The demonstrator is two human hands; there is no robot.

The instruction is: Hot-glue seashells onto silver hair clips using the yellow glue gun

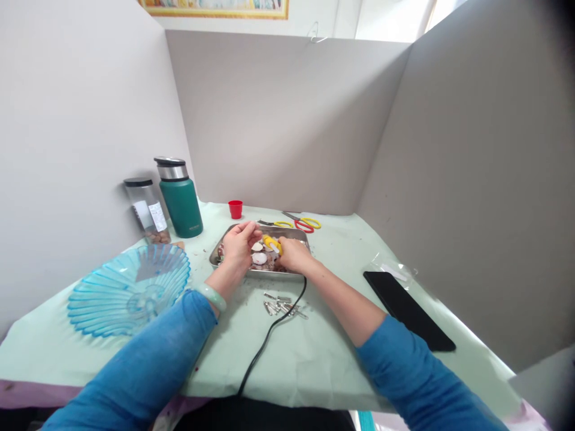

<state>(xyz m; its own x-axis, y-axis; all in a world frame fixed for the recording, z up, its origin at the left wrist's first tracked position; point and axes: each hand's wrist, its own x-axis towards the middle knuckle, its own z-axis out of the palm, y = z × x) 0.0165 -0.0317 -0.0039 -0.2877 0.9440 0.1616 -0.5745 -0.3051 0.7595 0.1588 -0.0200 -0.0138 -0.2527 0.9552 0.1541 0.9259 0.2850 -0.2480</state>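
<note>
A yellow hot glue gun (272, 243) with a black cord (269, 331) is gripped in my right hand (294, 256), its nozzle end tilted up toward my left hand. My left hand (239, 242) is pinched closed at the fingertips, just left of the glue gun; whatever it holds is too small to make out. Both hands are over a metal tray (278, 275) of shells and small brown and white pieces. Among these lies a white shell (259, 258). My hands hide parts of the tray.
Left stand a blue glass dish (108, 296), a clear jar (142, 200) and a green bottle (182, 206). Behind the tray are a red cup (235, 209) and scissors (309, 224). Several metal clips (281, 305) lie in front; a black phone-like slab (408, 311) lies right. Grey panels (287, 120) enclose the table.
</note>
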